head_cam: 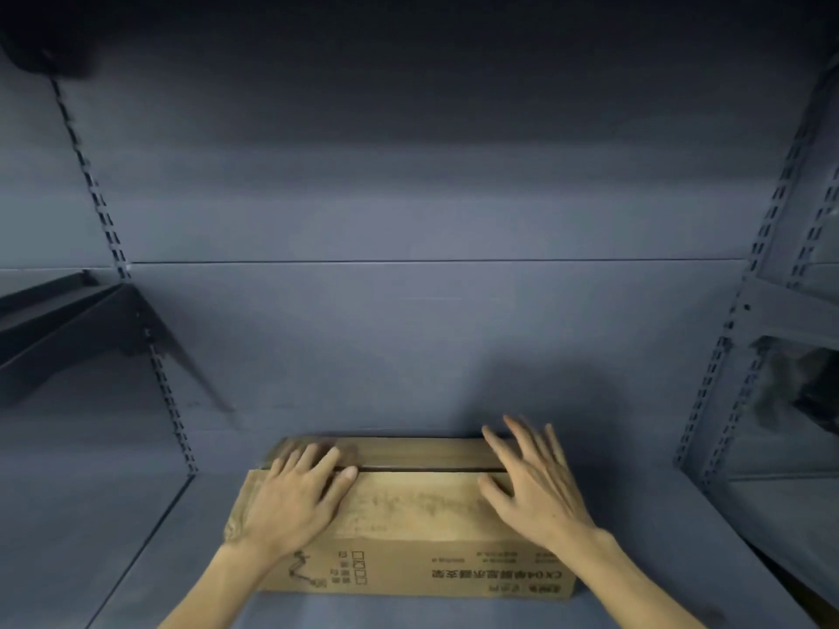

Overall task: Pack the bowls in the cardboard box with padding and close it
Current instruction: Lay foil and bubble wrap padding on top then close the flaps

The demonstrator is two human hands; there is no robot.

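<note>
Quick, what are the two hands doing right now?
Left hand: open, fingers flat, pressing on the top of the cardboard box.
Right hand: open, fingers spread over the box top; the blur hides whether it touches.

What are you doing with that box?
A person is closing a cardboard box that sits on a grey metal shelf. The left hand and the right hand both lie flat on its top flaps, fingers spread. The flaps are folded down, with a thin gap between them.
</note>
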